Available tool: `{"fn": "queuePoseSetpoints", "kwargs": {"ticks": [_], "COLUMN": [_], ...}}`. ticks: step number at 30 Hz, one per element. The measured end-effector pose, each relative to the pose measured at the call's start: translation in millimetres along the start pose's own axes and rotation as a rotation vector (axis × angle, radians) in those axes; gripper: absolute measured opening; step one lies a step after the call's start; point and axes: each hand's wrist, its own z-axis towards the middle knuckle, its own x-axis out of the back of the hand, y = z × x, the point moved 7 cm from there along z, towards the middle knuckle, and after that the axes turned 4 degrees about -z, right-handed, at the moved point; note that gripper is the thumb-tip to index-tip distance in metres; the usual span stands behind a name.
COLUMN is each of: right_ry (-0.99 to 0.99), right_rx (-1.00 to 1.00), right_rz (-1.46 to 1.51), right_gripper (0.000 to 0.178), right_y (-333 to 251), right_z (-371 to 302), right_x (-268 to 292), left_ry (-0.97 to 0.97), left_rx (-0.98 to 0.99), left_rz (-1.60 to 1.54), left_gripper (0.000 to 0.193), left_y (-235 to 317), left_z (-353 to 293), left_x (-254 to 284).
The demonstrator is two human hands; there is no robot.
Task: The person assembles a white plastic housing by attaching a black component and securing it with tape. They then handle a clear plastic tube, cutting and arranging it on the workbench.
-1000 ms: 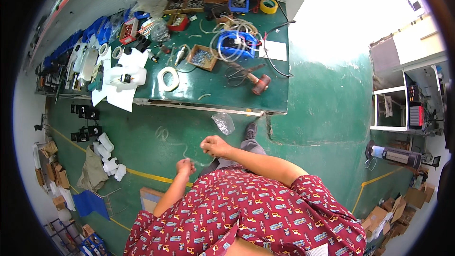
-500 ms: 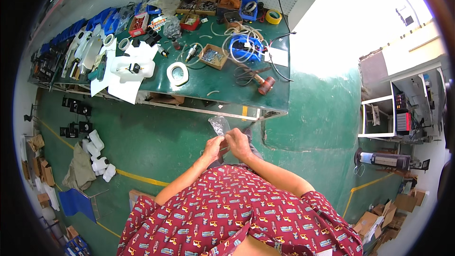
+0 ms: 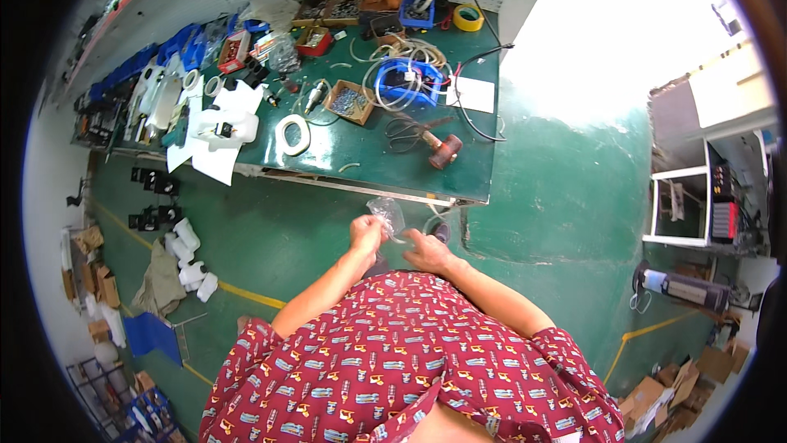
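Observation:
In front of my waist, my left hand is closed on a small clear plastic bag. The bag hangs out past the fingers toward the workbench, and its contents are too small to make out. My right hand is a little apart to the right, fingers bent together near the bag's top. A thin pale strip shows between the two hands; whether it belongs to the bag I cannot tell. Ahead stands the green workbench, out of contact with both hands.
On the bench lie a mallet, a white ring-shaped roll, a blue bin with clear tubing, a cardboard box of small parts and yellow tape. White containers sit on the floor at left; cardboard boxes at lower right.
My hands were together at the bag; the right has moved away to the right while the left keeps the bag. The view has shifted slightly.

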Motion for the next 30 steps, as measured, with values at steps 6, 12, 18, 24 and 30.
{"fn": "queuePoseSetpoints", "kwargs": {"ticks": [6,12,18,24,30], "right_ry": [-0.172,-0.07,0.151,0.246,0.42], "right_rx": [-0.051,-0.239,-0.291,-0.338,-0.29], "right_rz": [0.244,0.518,0.481,0.296,0.14], "right_gripper": [0.026,0.023,0.02,0.018,0.015], "right_y": [81.8,107.2,157.0,165.6,178.0], "right_z": [-24.0,-41.4,-28.4,-19.9,-11.4], "right_x": [33.8,94.7,115.1,142.0,155.9], "left_ry": [0.295,0.466,0.556,0.582,0.555], "left_rx": [-0.179,-0.163,-0.214,-0.258,-0.27], "left_rz": [-0.057,0.022,0.201,0.494,0.433], "left_gripper": [0.024,0.023,0.034,0.042,0.038], "left_y": [49.3,51.3,26.0,29.6,13.6], "left_z": [47.6,97.5,144.8,162.8,183.7], "left_x": [34.9,56.0,50.1,51.9,76.0]}}
